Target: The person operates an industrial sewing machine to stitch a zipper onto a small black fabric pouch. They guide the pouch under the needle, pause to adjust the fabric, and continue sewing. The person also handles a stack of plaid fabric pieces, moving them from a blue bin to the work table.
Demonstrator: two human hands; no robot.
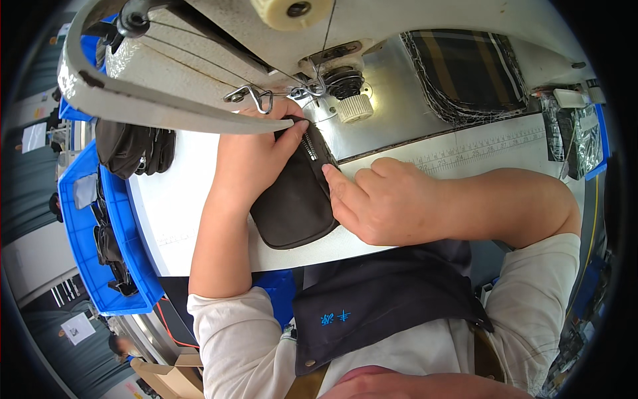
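Observation:
A black zippered pouch (292,211) lies on the white sewing table (193,219), its upper end close to the sewing machine's needle area. My left hand (259,156) is closed on that upper end, thumb on top beside the silver zipper (310,147); the guard arm of the machine hides part of its fingers. Curled at the pouch's right edge, my right hand (385,199) pinches it, with the index fingertip just below the zipper. The white sewing machine (438,13) spans the top of the view, and its metal bed plate (385,126) lies beyond the pouch.
Stacked dark fabric panels with frayed edges (465,76) lie on the far right of the machine bed. Several black pouches (133,146) sit at the table's left edge. Blue bins (86,266) stand left of the table. Small packets (585,139) lie at the far right.

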